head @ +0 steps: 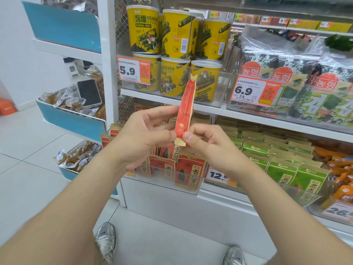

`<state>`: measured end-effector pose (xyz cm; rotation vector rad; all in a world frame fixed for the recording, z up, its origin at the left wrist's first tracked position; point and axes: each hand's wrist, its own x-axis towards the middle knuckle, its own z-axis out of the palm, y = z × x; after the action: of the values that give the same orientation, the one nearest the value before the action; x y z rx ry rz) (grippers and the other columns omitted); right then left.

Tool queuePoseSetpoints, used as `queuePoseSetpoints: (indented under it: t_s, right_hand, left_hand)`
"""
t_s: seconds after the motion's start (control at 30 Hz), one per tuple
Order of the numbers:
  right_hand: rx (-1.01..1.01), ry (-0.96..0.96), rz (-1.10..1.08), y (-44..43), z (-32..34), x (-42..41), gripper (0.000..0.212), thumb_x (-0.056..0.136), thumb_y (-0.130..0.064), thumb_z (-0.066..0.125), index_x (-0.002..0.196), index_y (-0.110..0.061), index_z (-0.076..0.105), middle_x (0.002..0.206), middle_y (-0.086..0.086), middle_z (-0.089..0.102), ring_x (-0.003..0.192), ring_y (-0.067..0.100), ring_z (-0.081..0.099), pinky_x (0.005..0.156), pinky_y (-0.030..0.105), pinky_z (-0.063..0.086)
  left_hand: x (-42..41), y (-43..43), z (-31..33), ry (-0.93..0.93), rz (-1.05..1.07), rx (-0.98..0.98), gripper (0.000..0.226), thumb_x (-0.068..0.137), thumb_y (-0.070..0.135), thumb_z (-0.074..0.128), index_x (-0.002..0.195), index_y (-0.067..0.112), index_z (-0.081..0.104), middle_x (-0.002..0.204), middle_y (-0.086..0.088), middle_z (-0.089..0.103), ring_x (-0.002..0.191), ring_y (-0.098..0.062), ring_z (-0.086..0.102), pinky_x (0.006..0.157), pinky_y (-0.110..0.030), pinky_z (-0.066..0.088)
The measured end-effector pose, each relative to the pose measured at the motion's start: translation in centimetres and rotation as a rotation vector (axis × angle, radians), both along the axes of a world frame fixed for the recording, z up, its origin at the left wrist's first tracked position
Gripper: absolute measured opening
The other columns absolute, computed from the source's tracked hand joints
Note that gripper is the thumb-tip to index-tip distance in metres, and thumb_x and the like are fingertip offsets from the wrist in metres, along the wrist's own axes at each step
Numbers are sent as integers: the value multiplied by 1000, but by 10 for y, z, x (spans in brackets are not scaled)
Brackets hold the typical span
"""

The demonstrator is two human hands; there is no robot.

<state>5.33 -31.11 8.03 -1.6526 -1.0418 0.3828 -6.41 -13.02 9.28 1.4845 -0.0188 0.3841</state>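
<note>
Red packet [186, 104] upright at frame centre, edge-on, kraft-brown seams, round logo low down, print too small to read. Left hand [145, 136] pinches its lower part from 9 o'clock. Right hand [208, 144] pinches the bottom seam from 3 o'clock with thumb and forefinger. 12 o'clock: yellow tubs [145, 29], price tag [133, 70] "5.9". 2 o'clock: seaweed packs [286, 73] with Korean lettering, orange tag [254, 91] "6.9". 6 o'clock, under the hands: clear bin [193, 191] of red packs [189, 169]. Green packs [305, 176] at 4 o'clock. 10 o'clock: phone [88, 92] lying on wrapped snacks [74, 103] in blue basket [72, 121]
</note>
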Motion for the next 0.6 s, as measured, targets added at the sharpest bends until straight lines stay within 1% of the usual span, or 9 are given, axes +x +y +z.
queuePoseSetpoints:
  t_s: [0.07,0.17,0.23,0.3,0.33,0.37,0.47,0.53,0.6]
  right_hand:
    - [-4,11,-4,0,0,0,26,110,-25,62,97,-5,72,111,28,72,113,46,69,103,61,57]
    - [-9,4,-3,0,1,-1,25,109,-30,62,91,-15,72,109,23,74,112,44,70,104,62,56]
    - [-13,-1,-9,0,0,-1,26,109,-31,62,92,-14,72,108,21,75,112,42,70,103,62,56]
    - [-11,-5,-19,0,1,-2,28,108,-31,64,96,-7,73,110,17,76,111,37,73,103,60,57]
    - [-7,-1,-22,-1,1,-3,29,107,-30,66,96,-4,73,112,15,77,111,34,74,103,58,58]
    - [-5,4,-21,-2,2,-3,29,106,-28,69,94,-2,73,113,13,77,110,33,74,104,57,58]
    - [-39,-4,-2,-6,2,-4,21,98,-18,80,89,-1,72,108,12,79,99,24,77,102,56,58]
    - [-54,-12,3,-7,1,-2,16,95,-15,83,88,-4,72,107,13,78,98,26,77,103,59,57]
    - [-50,0,16,-7,-1,1,14,92,-19,83,87,-10,74,110,15,78,105,37,75,104,62,55]
  left_hand:
    - [-1,-1,1,6,6,3,62,91,-20,67,145,9,62,141,-8,71,128,-30,70,110,-71,48]
    - [-1,0,1,9,-3,4,63,92,-22,65,146,9,62,141,-8,71,129,-31,70,109,-72,48]
    - [0,0,1,11,-19,18,63,92,-21,65,147,9,61,141,-8,71,129,-31,70,104,-64,56]
    - [-1,1,1,6,-44,40,65,91,-22,65,148,10,60,143,-6,70,130,-31,69,92,-48,65]
    - [-1,2,1,5,-54,54,67,92,-22,65,149,11,59,144,-5,69,131,-31,68,90,-46,65]
    - [-1,3,1,7,-62,67,67,92,-22,65,150,11,58,146,-5,68,132,-30,68,94,-51,64]
    - [-2,2,1,22,-63,92,68,94,-21,64,152,12,56,150,-3,65,135,-27,66,109,-75,47]
    - [-3,1,1,32,-54,121,67,95,-20,64,153,13,56,150,-2,65,136,-25,65,108,-79,44]
    - [-4,1,1,34,-51,148,67,96,-19,65,154,15,55,151,-1,64,136,-24,65,107,-77,47]
